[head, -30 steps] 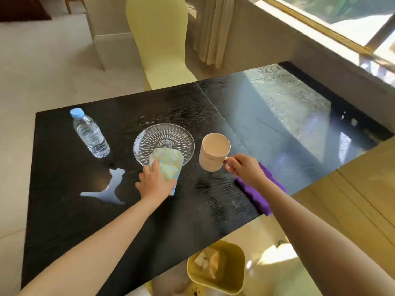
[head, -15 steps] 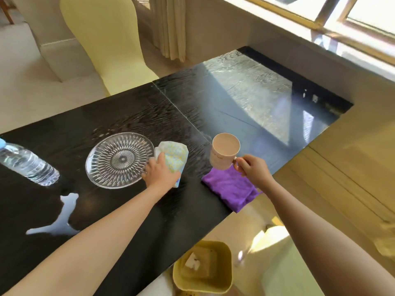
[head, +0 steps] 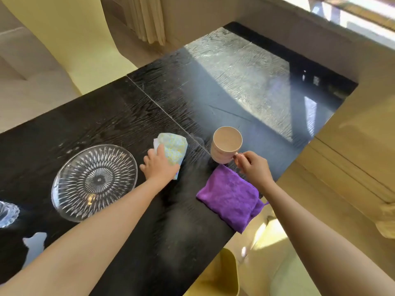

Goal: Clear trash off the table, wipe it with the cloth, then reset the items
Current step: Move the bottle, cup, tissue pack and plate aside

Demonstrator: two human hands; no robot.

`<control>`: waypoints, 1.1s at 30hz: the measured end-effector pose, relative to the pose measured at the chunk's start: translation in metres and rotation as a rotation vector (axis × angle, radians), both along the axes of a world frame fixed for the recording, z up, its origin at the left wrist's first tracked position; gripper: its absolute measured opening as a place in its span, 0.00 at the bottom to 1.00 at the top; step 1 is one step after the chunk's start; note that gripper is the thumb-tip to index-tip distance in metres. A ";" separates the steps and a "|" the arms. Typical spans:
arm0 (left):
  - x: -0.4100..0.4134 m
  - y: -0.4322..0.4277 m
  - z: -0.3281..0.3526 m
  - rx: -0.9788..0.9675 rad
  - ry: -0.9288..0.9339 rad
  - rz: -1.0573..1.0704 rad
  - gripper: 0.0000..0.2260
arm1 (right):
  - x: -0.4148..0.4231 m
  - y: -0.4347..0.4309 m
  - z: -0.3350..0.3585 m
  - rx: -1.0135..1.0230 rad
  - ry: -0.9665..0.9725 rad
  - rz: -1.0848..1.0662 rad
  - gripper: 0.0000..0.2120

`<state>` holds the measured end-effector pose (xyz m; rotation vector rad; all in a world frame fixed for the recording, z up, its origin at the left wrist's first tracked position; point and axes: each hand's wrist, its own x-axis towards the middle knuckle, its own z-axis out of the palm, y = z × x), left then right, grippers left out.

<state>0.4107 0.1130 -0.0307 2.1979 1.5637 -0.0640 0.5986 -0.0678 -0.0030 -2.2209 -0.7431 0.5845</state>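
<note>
On the black table (head: 119,116) my left hand (head: 157,167) presses down on a yellow-and-white patterned cloth (head: 174,148), just right of a clear cut-glass plate (head: 94,182). My right hand (head: 253,167) pinches the handle of a beige mug (head: 226,147), which stands upright on the table. A folded purple cloth (head: 230,197) lies at the near table edge, just below the mug and partly under my right wrist. The base of a clear water bottle (head: 6,212) shows at the far left edge.
A yellow bin (head: 215,276) stands on the floor below the near table edge. A yellow chair (head: 70,39) is behind the table at the far side. A bright patch (head: 35,244) reflects on the near left tabletop. A window ledge runs along the right.
My left hand has slid the patterned cloth rightward off the glass plate onto the bare table. My right hand has carried the mug rightward past the purple cloth. The view has shifted right.
</note>
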 end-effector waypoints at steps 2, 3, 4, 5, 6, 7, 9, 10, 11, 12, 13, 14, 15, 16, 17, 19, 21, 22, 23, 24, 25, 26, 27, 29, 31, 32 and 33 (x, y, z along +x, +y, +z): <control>0.005 0.017 -0.005 0.004 0.006 0.003 0.37 | 0.002 0.017 -0.003 0.005 0.006 0.002 0.14; 0.008 0.026 -0.007 0.009 0.010 0.002 0.37 | 0.002 0.026 -0.005 0.008 0.011 0.005 0.14; 0.011 0.034 -0.010 0.017 0.016 0.001 0.36 | 0.002 0.035 -0.006 0.013 0.017 0.010 0.14; 0.013 0.043 -0.012 0.025 0.024 0.002 0.36 | 0.001 0.044 -0.008 0.018 0.021 0.016 0.14; 0.015 0.051 -0.015 0.034 0.032 0.004 0.36 | 0.000 0.052 -0.009 0.023 0.024 0.021 0.14; 0.017 0.059 -0.018 0.040 0.036 0.009 0.36 | -0.002 0.059 -0.011 0.030 0.026 0.026 0.14; 0.020 0.072 -0.024 0.040 0.038 0.027 0.36 | -0.008 0.073 -0.014 0.039 0.036 0.042 0.14; 0.021 0.078 -0.027 0.033 0.040 0.040 0.36 | -0.011 0.079 -0.016 0.034 0.038 0.053 0.14; 0.021 0.082 -0.029 0.020 0.043 0.057 0.36 | -0.014 0.084 -0.018 0.026 0.034 0.065 0.14; 0.021 0.086 -0.032 0.005 0.044 0.073 0.36 | -0.017 0.089 -0.020 0.018 0.029 0.078 0.14; 0.021 0.089 -0.036 -0.009 0.041 0.088 0.37 | -0.019 0.092 -0.021 0.011 0.025 0.090 0.14; 0.020 0.092 -0.039 -0.017 0.035 0.099 0.37 | -0.021 0.096 -0.023 0.007 0.022 0.098 0.15; 0.019 0.093 -0.042 -0.021 0.028 0.106 0.37 | -0.023 0.098 -0.025 0.006 0.023 0.104 0.15; 0.017 0.095 -0.045 -0.024 0.021 0.108 0.38 | -0.024 0.100 -0.027 0.003 0.025 0.109 0.15; 0.016 0.096 -0.047 -0.029 0.015 0.106 0.39 | -0.025 0.101 -0.029 0.001 0.032 0.110 0.15; 0.015 0.097 -0.050 -0.041 -0.001 0.093 0.41 | -0.027 0.102 -0.032 0.010 0.061 0.095 0.15; 0.014 0.097 -0.050 -0.046 -0.012 0.081 0.43 | -0.027 0.103 -0.034 0.024 0.087 0.076 0.14; 0.014 0.097 -0.049 -0.042 -0.017 0.076 0.43 | -0.026 0.104 -0.034 0.023 0.097 0.070 0.14; 0.013 0.097 -0.048 -0.032 -0.026 0.071 0.43 | -0.025 0.104 -0.033 0.014 0.106 0.069 0.14; 0.013 0.096 -0.046 -0.021 -0.039 0.063 0.43 | -0.024 0.105 -0.033 -0.001 0.116 0.071 0.15; 0.012 0.095 -0.045 -0.013 -0.052 0.053 0.43 | -0.024 0.105 -0.032 -0.017 0.125 0.076 0.14; 0.010 0.093 -0.044 -0.012 -0.059 0.041 0.42 | -0.023 0.106 -0.031 -0.031 0.131 0.083 0.14; 0.009 0.092 -0.042 -0.018 -0.060 0.029 0.42 | -0.023 0.106 -0.030 -0.044 0.134 0.090 0.13; 0.004 0.089 -0.038 -0.039 -0.055 0.016 0.40 | -0.024 0.106 -0.026 -0.074 0.146 0.090 0.12; 0.000 0.086 -0.032 -0.044 -0.063 0.013 0.37 | -0.026 0.106 -0.020 -0.102 0.148 0.078 0.13; -0.003 0.084 -0.029 -0.042 -0.071 0.011 0.36 | -0.028 0.105 -0.017 -0.115 0.126 0.076 0.15; -0.006 0.082 -0.025 -0.039 -0.078 0.010 0.36 | -0.030 0.104 -0.014 -0.131 0.080 0.076 0.16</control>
